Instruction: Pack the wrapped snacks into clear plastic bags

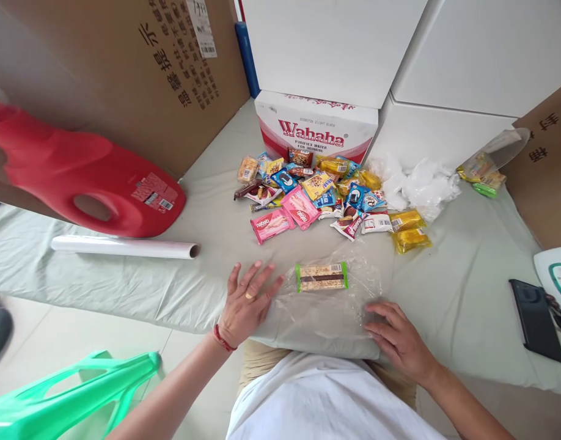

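Note:
A green-ended snack bar [323, 277] with a dark band across its middle lies on a sheet of clear plastic wrap [317, 311], spread on the cloth in front of me. My left hand [247, 300] rests at the wrap's left edge, fingers spread and stretched forward. At the opposite edge, my right hand [397, 336] touches the film with its fingers apart and slightly bent. Neither hand touches the bar. Beyond it sits a pile of wrapped snacks [319, 186], with pink packets [272, 225] nearest and yellow packets [409, 231] on the right.
A white roll of film [124, 247] lies left, beside a red jug [101, 177] on its side. Behind the snacks stand a Wahaha box [317, 131] and crumpled clear plastic [422, 183]. A phone [536, 319] lies far right; a green stool [74, 397] stands below left.

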Demonstrator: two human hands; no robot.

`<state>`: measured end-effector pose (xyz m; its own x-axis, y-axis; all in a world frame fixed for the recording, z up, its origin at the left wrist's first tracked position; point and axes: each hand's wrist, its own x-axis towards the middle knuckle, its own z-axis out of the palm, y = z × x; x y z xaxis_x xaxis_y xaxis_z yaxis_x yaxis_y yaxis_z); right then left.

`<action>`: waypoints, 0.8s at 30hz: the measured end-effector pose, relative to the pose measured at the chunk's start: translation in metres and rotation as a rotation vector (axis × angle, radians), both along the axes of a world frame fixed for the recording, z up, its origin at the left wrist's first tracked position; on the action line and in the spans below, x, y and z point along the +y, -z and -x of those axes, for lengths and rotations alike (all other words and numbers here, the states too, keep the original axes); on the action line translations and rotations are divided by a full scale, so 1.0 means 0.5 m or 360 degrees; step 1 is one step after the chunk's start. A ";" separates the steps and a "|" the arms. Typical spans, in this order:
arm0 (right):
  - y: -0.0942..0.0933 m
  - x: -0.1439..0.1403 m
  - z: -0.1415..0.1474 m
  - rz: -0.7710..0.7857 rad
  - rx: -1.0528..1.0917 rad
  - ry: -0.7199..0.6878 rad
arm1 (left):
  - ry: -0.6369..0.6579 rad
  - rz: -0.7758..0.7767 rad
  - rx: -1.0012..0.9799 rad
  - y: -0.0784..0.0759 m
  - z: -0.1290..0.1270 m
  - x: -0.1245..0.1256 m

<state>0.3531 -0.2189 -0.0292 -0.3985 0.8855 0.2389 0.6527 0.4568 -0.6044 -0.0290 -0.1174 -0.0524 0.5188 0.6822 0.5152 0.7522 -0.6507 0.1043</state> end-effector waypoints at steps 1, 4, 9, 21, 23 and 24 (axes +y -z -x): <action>-0.012 0.014 0.001 0.0023 0.0031 -0.0020 | -0.0075 0.0092 -0.0045 0.000 0.002 0.005; -0.054 0.064 -0.002 0.0134 0.0075 -0.0084 | -0.0296 0.0358 -0.0350 -0.009 0.005 0.018; -0.105 0.145 -0.005 0.0283 0.0121 -0.0115 | -0.0409 0.0646 -0.0903 -0.076 -0.004 0.019; -0.097 0.203 0.035 0.0372 0.0266 -0.0081 | -0.0602 0.0793 -0.0163 -0.155 -0.170 0.023; -0.096 0.206 0.040 0.0365 0.0281 -0.0068 | -0.0584 0.0708 -0.0019 -0.157 -0.201 0.012; -0.096 0.208 0.041 0.0364 0.0284 -0.0060 | -0.0585 0.0692 0.0039 -0.156 -0.211 0.006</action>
